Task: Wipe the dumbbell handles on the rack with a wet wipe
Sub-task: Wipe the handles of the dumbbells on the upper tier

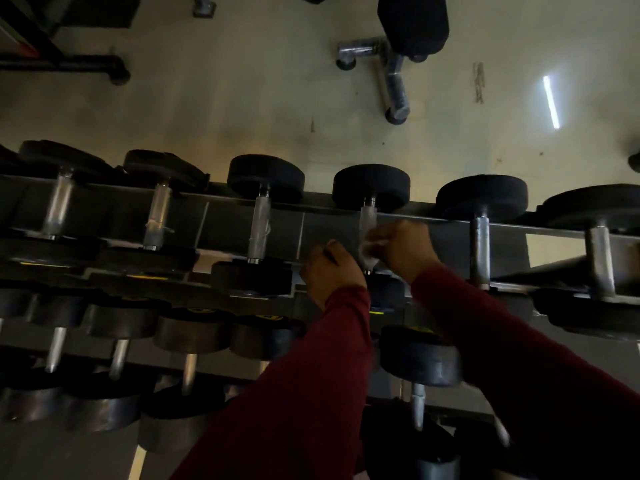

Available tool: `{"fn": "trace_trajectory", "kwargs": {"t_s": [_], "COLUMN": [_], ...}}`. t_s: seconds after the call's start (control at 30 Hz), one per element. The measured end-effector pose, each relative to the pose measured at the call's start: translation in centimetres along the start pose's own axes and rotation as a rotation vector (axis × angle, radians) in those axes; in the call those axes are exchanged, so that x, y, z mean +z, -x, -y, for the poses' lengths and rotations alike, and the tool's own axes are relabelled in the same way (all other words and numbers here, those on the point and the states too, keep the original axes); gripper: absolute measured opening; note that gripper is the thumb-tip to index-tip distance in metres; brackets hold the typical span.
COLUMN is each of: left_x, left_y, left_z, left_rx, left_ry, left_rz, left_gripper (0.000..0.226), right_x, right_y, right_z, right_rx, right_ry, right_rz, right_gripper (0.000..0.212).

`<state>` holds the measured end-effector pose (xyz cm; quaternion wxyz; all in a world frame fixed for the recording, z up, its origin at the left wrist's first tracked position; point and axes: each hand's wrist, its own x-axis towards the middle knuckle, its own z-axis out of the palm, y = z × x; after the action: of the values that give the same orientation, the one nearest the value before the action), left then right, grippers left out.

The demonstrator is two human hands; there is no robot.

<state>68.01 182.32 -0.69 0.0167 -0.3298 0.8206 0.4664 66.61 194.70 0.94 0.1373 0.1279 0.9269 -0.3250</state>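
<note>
Floor (242, 98): pale, with a strip of reflected light at the right; I see a padded bench base (398, 64) standing on it, cut off at the top edge.

Rack (450, 233): dark metal, two tiers that I can make out. The lower tier is in deep shadow and its left end runs out of view.

Dumbbells: a row on the upper tier, black heads, pale handles. The fourth dumbbell (371, 185) from the left is the one I am at; its near head is mostly hidden behind my arms.

Sleeves (311, 375): dark red, both reaching in from the lower edge.

Left hand (330, 271): just left of that handle, fingers curled; whether it holds anything I cannot tell.

Right hand (403, 249): at the handle (367, 216), fingers closed round a wet wipe (369, 249) pressed against the bar. The wipe is blurred and mostly covered.
</note>
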Motion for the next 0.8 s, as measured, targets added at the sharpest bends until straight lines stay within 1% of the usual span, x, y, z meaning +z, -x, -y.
{"fn": "trace_trajectory", "kwargs": {"t_s": [0.03,0.07,0.1,0.17,0.2,0.23,0.33,0.4,0.47,0.5,0.53,0.57,0.63,0.67,0.7,0.77,0.8], "left_x": [0.0,-0.1,-0.1,-0.3,-0.5,-0.6,-0.7,0.2,2.0,3.1,4.4,5.5,7.9,9.0,10.0,11.6,12.2], "left_y": [0.0,0.0,0.0,0.6,1.2,2.1,6.2,9.5,12.6,14.0,15.0,15.9,16.9,16.9,16.9,16.6,16.4], "left_z": [0.0,0.1,0.1,0.0,0.0,-0.1,-0.3,-0.6,-1.0,-1.2,-1.3,-1.5,-2.1,-2.3,-2.5,-2.2,-2.0], "left_rx": [0.010,0.017,0.034,0.101,0.155,0.231,0.470,0.549,0.560,0.536,0.471,0.364,0.069,-0.061,-0.155,-0.249,-0.270], "left_ry": [-0.010,-0.016,-0.033,-0.124,-0.184,-0.231,-0.318,-0.332,-0.242,-0.181,-0.138,-0.115,-0.129,-0.173,-0.244,-0.368,-0.399], "left_rz": [0.012,0.019,0.018,0.023,0.030,0.023,-0.115,-0.162,-0.130,-0.094,-0.054,-0.006,0.093,0.136,0.170,0.196,0.189], "left_gripper": [0.062,0.064,0.064,0.055,0.048,0.042,0.038,0.036,0.035,0.034,0.034,0.033,0.035,0.039,0.042,0.045,0.045], "right_x": [-0.5,-1.2,-1.9,-3.7,-4.6,-5.5,-8.8,-11.2,-13.1,-13.7,-13.9,-13.9,-13.5,-13.3,-13.0,-12.5,-12.3], "right_y": [0.7,1.5,2.5,4.7,5.6,6.3,8.3,9.5,10.2,10.4,10.3,9.9,8.8,8.3,7.8,7.3,7.1], "right_z": [-0.5,-0.9,-1.3,-2.0,-2.6,-3.4,-5.6,-7.2,-9.1,-10.2,-11.4,-12.8,-15.2,-16.0,-16.6,-17.1,-17.1], "right_rx": [0.055,0.116,0.182,0.303,0.352,0.377,0.392,0.391,0.327,0.305,0.306,0.309,0.289,0.267,0.230,0.137,0.103], "right_ry": [0.007,-0.053,-0.207,-0.662,-0.838,-0.945,-1.132,-1.170,-1.085,-1.013,-0.895,-0.734,-0.376,-0.259,-0.169,0.034,0.118], "right_rz": [0.086,0.134,0.156,0.130,0.112,0.109,0.095,0.087,0.121,0.126,0.105,0.055,-0.025,-0.019,0.008,0.084,0.090], "right_gripper": [0.022,0.022,0.020,0.017,0.019,0.022,0.028,0.024,0.022,0.018,0.012,0.004,0.016,0.017,0.015,0.005,0.007]}}
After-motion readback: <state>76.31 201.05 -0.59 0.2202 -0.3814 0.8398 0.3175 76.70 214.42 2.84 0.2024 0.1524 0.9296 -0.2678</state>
